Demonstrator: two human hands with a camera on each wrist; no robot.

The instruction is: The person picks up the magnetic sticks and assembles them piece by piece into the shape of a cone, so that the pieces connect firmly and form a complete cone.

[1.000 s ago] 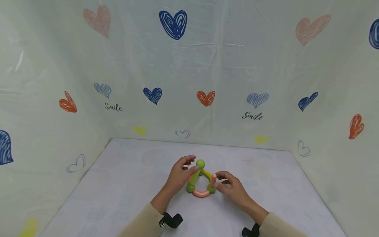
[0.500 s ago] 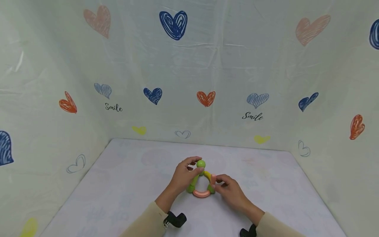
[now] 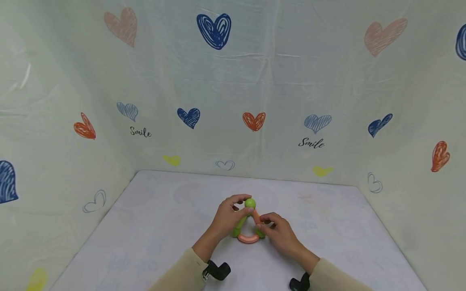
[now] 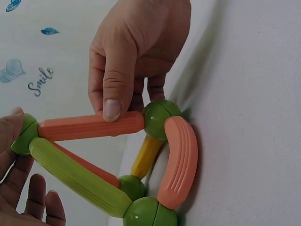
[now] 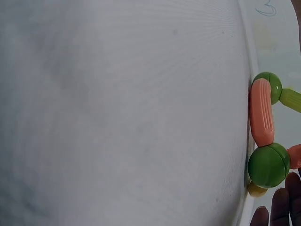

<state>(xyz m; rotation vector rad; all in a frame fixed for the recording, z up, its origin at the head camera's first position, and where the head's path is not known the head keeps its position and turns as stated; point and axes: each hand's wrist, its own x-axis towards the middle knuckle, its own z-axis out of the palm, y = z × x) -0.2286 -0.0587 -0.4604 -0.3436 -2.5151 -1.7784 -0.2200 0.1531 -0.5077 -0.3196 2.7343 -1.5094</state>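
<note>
My left hand (image 3: 227, 216) pinches the green ball (image 3: 250, 203) at the top of a magnetic building-toy frame. From the right, my right hand (image 3: 284, 236) holds a straight salmon rod (image 4: 91, 127) between thumb and fingers. That rod runs from the top ball to a green base ball (image 4: 162, 117), touching both. A light-green rod (image 4: 80, 176) and a second salmon rod (image 4: 87, 165) also slope down from the top ball. Around the base, a curved salmon rod (image 4: 181, 162) and a yellow rod (image 4: 146, 157) link green balls. In the right wrist view, only fingertips (image 5: 281, 205) of a hand show.
The frame stands on a white-covered table (image 3: 164, 226). Behind it hangs a pale curtain (image 3: 276, 81) printed with hearts and "Smile". Black wrist-camera mounts (image 3: 218, 270) sit below both hands, near the beige sleeves.
The salmon rod in my right hand has tipped from upright to leaning left, its upper end now meeting the top ball. My left hand has shifted right with that ball.
</note>
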